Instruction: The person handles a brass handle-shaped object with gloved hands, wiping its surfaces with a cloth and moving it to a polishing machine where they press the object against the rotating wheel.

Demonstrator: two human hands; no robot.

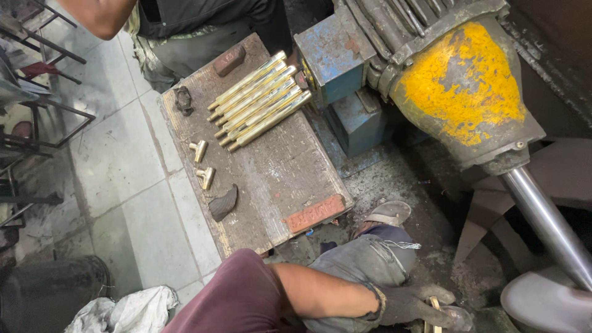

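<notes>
Down at the bottom right of the head camera's view, one gloved hand (419,305) closes around a small brass piece (435,306), of which only a thin yellow sliver shows between the dark fingers. Which hand this is cannot be told for certain; the forearm reaches in from a maroon sleeve (240,296) at the lower middle, which suggests the left. The other hand is out of sight. The gripped piece sits low near the floor, just beside the person's grey trouser knee (370,262) and a worn sandal (388,213).

Above and to the right hangs a heavy machine with a chipped yellow housing (462,86), from which a shiny steel shaft (546,222) runs down towards the hand. A pale rounded wheel (542,299) lies at the shaft's lower end, near the glove.

At centre lies a grimy wooden board (271,166). On it rests a row of long brass rods (259,102), packed side by side, with two small brass tee fittings (202,163) well apart from them and a dark lump (223,202) near the board's lower edge. Another person's arm and dark clothing (185,24) appear at the top.

Risk, as a judgement: the glove is close to the shaft and wheel, so loose fabric could catch if they turn. The small piece, mostly hidden in the grip, could slip and be flung. Rods near the board's edge could roll off.
</notes>
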